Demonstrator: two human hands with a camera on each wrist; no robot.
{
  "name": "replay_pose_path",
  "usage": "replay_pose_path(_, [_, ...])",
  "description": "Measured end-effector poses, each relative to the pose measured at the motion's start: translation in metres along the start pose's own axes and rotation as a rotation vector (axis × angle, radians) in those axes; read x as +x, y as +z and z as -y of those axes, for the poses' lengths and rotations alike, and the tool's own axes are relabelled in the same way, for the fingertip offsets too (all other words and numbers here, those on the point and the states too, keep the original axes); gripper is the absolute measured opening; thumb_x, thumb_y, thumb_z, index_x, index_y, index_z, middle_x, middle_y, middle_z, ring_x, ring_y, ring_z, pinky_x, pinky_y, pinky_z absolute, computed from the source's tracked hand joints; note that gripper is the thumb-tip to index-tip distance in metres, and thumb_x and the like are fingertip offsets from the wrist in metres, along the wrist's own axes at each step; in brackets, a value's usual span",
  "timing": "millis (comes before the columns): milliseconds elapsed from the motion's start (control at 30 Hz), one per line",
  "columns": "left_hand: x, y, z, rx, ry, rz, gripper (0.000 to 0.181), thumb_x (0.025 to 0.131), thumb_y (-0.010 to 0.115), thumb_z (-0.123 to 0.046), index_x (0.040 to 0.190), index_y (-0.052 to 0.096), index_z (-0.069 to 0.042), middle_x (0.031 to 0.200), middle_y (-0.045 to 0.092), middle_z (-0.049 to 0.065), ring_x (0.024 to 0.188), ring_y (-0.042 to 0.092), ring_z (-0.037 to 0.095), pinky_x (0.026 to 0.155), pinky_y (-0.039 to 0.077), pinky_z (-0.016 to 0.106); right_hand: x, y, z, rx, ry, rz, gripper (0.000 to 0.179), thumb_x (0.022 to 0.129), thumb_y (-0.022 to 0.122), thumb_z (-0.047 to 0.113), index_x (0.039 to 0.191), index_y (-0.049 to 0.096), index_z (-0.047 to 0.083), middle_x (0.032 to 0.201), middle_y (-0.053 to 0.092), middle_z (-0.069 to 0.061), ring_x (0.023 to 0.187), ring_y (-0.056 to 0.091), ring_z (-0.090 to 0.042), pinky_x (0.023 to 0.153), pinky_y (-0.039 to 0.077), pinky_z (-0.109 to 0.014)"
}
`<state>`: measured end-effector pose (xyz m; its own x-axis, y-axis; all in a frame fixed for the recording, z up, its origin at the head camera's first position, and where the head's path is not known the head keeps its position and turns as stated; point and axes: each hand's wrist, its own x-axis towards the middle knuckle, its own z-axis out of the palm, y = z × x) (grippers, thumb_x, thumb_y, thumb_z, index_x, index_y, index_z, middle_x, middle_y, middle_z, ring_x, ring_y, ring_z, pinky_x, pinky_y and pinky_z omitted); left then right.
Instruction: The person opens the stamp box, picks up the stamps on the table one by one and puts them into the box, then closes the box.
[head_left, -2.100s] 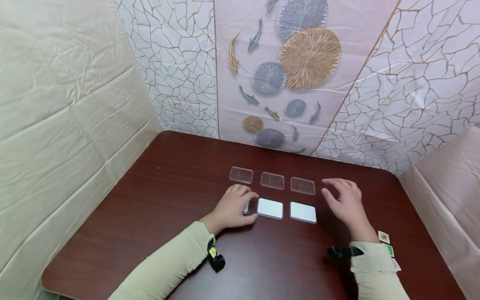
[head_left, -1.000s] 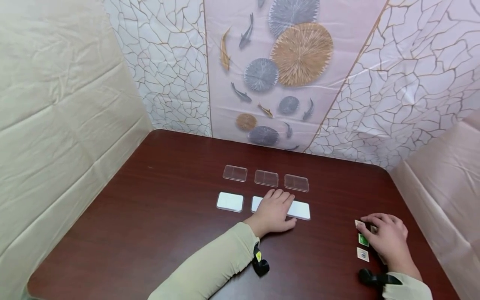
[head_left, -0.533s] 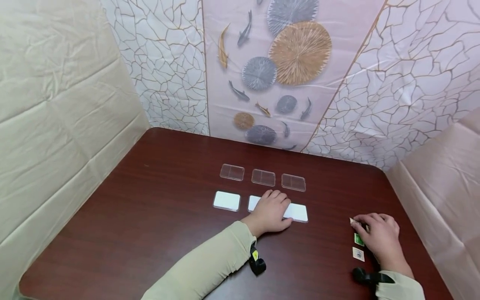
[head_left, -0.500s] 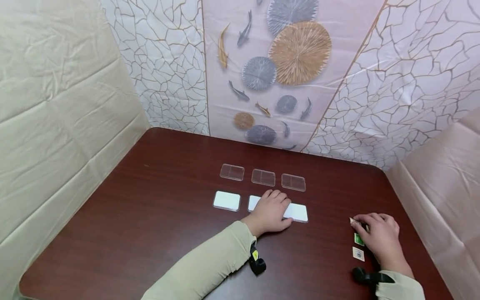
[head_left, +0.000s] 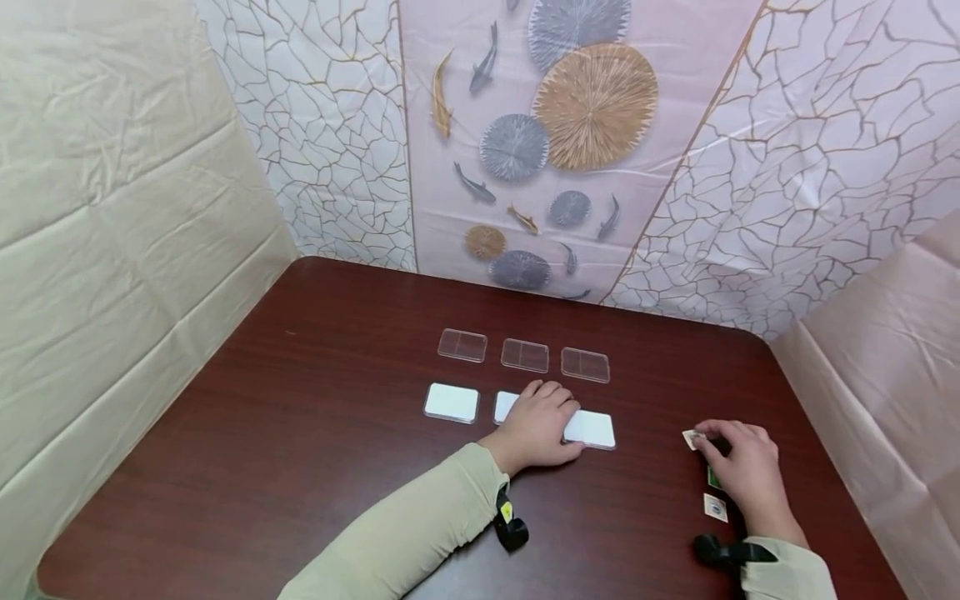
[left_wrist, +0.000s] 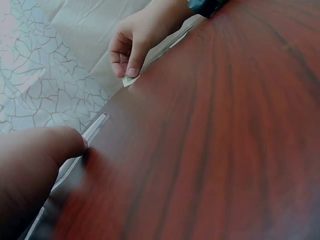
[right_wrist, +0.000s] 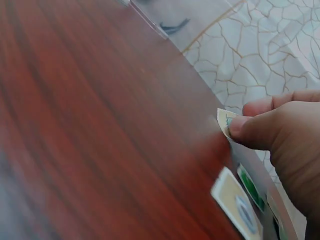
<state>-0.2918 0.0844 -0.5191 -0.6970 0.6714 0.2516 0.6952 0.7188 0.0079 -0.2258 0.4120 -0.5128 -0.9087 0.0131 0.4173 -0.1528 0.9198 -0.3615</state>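
My right hand (head_left: 742, 475) pinches a small postage stamp (head_left: 691, 439) between thumb and fingertips, over the right side of the table. In the right wrist view the stamp (right_wrist: 223, 121) shows its perforated edge and part of a picture. My left hand (head_left: 536, 429) holds the right-hand clear plastic case with a white insert (head_left: 592, 429), thumb at its near side and fingers towards the far side. In the left wrist view the thumb (left_wrist: 45, 155) touches the case's edge. The hand partly hides the middle white case (head_left: 505, 406).
Another white-insert case (head_left: 452, 403) lies to the left. Behind the row are three clear lids (head_left: 462, 345) on the dark wood table (head_left: 262, 467). Below my right hand lie a green stamp (right_wrist: 250, 187) and a pale stamp (head_left: 716, 507). A patterned cloth wall stands behind.
My left hand has gone from the left case to the right one. My right hand has moved right to the stamps, then drawn one slightly left, pinched in its fingertips.
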Motion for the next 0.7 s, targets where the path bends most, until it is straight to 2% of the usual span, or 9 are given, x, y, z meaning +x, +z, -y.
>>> replay_pose_path(400, [-0.001, -0.003, 0.002, -0.015, -0.054, 0.008, 0.061, 0.088, 0.057, -0.064, 0.131, 0.065, -0.021, 0.135, 0.058, -0.004, 0.132, 0.046, 0.017, 0.116, 0.031, 0.045, 0.009, 0.001, 0.014, 0.068, 0.015, -0.04, 0.013, 0.095, 0.067, 0.008, 0.106, 0.069, 0.001, 0.089, 0.07, -0.019, 0.095, 0.053, -0.04, 0.094, 0.029, -0.062])
replay_pose_path(567, [-0.001, -0.001, 0.003, -0.027, -0.08, -0.004, 0.061, 0.085, 0.06, -0.066, 0.128, 0.067, -0.023, 0.132, 0.059, -0.005, 0.131, 0.047, 0.017, 0.115, 0.032, 0.045, 0.016, 0.016, 0.038, 0.156, 0.033, -0.101, 0.019, 0.092, 0.071, 0.007, 0.111, 0.071, 0.002, 0.087, 0.071, -0.017, 0.095, 0.054, -0.036, 0.086, 0.035, -0.052])
replay_pose_path(700, [-0.001, 0.0, 0.005, -0.028, -0.109, 0.004, 0.064, 0.083, 0.06, -0.07, 0.128, 0.067, -0.024, 0.132, 0.059, -0.006, 0.132, 0.046, 0.017, 0.116, 0.03, 0.046, 0.02, 0.031, 0.061, 0.218, 0.063, -0.108, 0.02, 0.091, 0.073, 0.009, 0.11, 0.072, 0.004, 0.084, 0.071, -0.014, 0.092, 0.056, -0.032, 0.083, 0.037, -0.045])
